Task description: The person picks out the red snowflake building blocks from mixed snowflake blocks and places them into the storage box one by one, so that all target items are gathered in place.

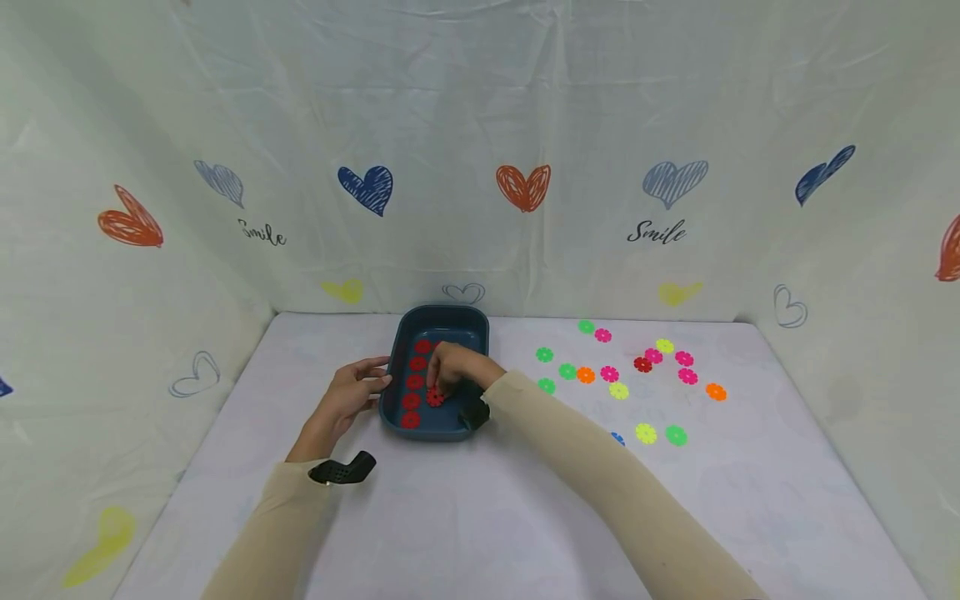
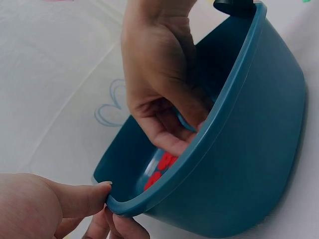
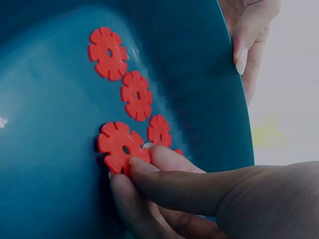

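Observation:
A dark blue plastic tub point(image 1: 435, 434) stands on the table. My left hand point(image 1: 351, 397) grips its left side; in the left wrist view, the thumb lies on the rim point(image 2: 130, 205) with fingers beneath. Reaching inside the tub, my right hand point(image 1: 459, 367) pinches a red notched flower-shaped disc point(image 3: 114, 142) between thumb and fingers, low over the tub floor. Along the tub's left side runs a row of several similar red discs point(image 1: 417, 363). Another red disc beyond the right hand is partly hidden by it.
Right of the tub, loose flower discs lie scattered: green point(image 1: 677, 435), yellow point(image 1: 646, 432), orange point(image 1: 716, 392), pink point(image 1: 687, 377) and dark red point(image 1: 642, 364). A blue disc point(image 1: 617, 437) is partly covered by the right sleeve point(image 1: 592, 467). A printed white curtain point(image 1: 450, 100) encloses the table.

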The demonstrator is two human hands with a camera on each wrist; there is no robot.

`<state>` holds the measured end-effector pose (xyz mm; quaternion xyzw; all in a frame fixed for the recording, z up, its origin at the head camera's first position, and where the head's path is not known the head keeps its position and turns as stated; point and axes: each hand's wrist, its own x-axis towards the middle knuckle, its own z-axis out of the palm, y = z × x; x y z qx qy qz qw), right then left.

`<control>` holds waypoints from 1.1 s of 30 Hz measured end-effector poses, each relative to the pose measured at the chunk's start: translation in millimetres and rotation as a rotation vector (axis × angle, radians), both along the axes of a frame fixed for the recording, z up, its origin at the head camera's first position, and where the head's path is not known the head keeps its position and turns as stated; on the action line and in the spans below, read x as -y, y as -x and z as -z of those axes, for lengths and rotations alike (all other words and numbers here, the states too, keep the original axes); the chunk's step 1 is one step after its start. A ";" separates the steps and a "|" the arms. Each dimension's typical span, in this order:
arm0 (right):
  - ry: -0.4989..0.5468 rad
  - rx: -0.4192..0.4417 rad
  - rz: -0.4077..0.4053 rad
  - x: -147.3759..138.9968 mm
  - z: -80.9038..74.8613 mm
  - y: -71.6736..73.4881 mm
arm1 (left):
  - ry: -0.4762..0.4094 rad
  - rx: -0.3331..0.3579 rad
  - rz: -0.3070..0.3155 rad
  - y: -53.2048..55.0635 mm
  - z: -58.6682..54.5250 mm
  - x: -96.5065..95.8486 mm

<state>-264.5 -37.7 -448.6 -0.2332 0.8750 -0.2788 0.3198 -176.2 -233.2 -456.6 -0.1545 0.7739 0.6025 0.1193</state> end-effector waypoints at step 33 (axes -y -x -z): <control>0.262 -0.016 0.145 -70.3 -45.3 -1.6 | 0.036 0.006 0.013 -2.6 -5.2 -1.1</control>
